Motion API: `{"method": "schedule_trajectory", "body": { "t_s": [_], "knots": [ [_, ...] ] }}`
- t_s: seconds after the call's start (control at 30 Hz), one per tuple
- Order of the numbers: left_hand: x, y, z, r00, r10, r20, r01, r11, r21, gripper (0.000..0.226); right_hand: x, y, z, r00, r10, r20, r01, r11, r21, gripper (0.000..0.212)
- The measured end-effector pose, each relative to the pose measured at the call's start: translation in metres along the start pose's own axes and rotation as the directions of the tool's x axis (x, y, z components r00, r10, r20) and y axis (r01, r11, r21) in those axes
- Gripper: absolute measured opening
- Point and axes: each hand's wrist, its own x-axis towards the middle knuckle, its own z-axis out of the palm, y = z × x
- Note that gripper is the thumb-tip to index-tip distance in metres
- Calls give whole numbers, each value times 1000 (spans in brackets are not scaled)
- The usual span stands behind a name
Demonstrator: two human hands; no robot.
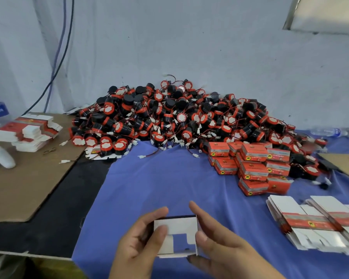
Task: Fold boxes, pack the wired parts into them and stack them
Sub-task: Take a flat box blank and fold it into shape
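**One box half-formed, most of the parts unpacked**

At the bottom centre of the frame, both hands hold a single box (176, 225) just above the blue cloth (159, 188) that covers the surface. The left hand (141, 236) grips its left side, thumb on the white inner panel and fingers curled behind. The right hand (216, 244) pinches the right wall, thumb on the edge and forefinger reaching over the top. The box is opened out but not closed: its white inside faces the camera, the cloth shows through a gap, and nothing lies in it.

Judged from the layout, the job is at an early stage. A small cluster of packed boxes (252, 168), red and closed, sits right of centre, loosely piled rather than squarely stacked. Behind it a large heap of parts (169, 115), black and red with thin wires and white plugs, fills the middle of the frame against the wall. Flat blanks (310, 222) wait at the lower right, and more blanks (28, 129) lie on cardboard (24, 188) at the left. What remains is to finish this box, fill it, and repeat many times over.
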Motion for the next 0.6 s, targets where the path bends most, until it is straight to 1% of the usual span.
{"method": "schedule_trajectory", "body": {
  "t_s": [0.07, 0.13, 0.2, 0.23, 0.3, 0.37, 0.4, 0.47, 0.5, 0.53, 0.57, 0.6],
  "knots": [
    [-2, 4, 4, 998, 59, -1, -59, 997, 56, 37, 3, 5, 1, 1000, -21, -23, 21, 1000, -11, 62],
    [-5, 5, 8, 991, 134, 6, -134, 983, 129, 38, 7, 9, 2, 996, -50, -75, 45, 996, -73, 51],
    [-8, 5, 12, 975, 222, 20, -222, 955, 196, 34, 11, 12, 3, 980, -132, -148, 91, 962, -256, 41],
    [-9, 5, 14, 964, 265, 31, -265, 938, 223, 32, 12, 13, 4, 968, -187, -167, 116, 923, -366, 41],
    [-9, 2, 16, 948, 316, 27, -312, 911, 271, 31, 13, 14, 5, 944, -285, -166, 171, 854, -492, 42],
    [-9, -3, 14, 959, 281, -29, -264, 930, 257, 33, 11, 13, 8, 919, -364, -153, 217, 789, -574, 45],
    [-9, -5, 14, 967, 248, -54, -230, 945, 232, 34, 11, 14, 7, 905, -401, -141, 240, 754, -611, 41],
    [-9, -4, 16, 975, 208, -81, -189, 962, 195, 32, 10, 16, 4, 883, -462, -81, 287, 670, -685, 25],
    [-9, -3, 17, 974, 203, -103, -182, 967, 181, 32, 9, 15, 3, 878, -477, -36, 309, 623, -719, 16],
    [-10, -2, 18, 971, 201, -131, -178, 970, 165, 32, 7, 14, 3, 886, -465, 9, 317, 591, -741, 12],
    [-10, -1, 18, 966, 205, -157, -181, 972, 150, 32, 6, 14, 0, 902, -429, 48, 320, 591, -740, 21],
    [-10, 1, 18, 961, 214, -174, -191, 972, 138, 30, 4, 14, -2, 926, -370, 76, 310, 631, -711, 33]
  ]
}}
